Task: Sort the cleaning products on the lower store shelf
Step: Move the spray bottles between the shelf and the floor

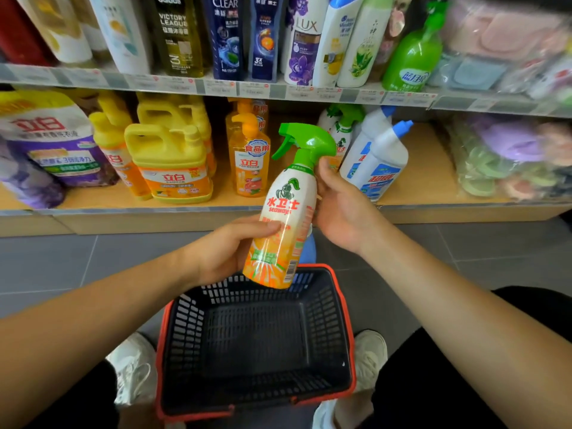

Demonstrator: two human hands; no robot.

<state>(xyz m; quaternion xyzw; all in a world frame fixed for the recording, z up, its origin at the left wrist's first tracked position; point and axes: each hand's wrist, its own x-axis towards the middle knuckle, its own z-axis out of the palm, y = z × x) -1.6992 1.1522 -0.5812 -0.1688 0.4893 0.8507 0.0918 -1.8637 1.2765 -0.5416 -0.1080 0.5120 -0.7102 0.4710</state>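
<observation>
Left hand point(229, 247) grips spray bottle point(286, 209) low down. Right hand point(340, 210) holds its neck. Black basket point(325, 320) at 6 o'clock, lower shelf point(418, 181) at 12.

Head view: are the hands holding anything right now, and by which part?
Both hold the spray bottle: the left hand grips its lower body, the right hand holds its upper body just under the neck.

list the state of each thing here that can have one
spray bottle, in the air, tilted, held in both hands
left hand, grips the bottle's lower body
right hand, holds it near the neck
basket, on the floor, nothing inside
yellow jug, upright on the lower shelf, capped
</observation>
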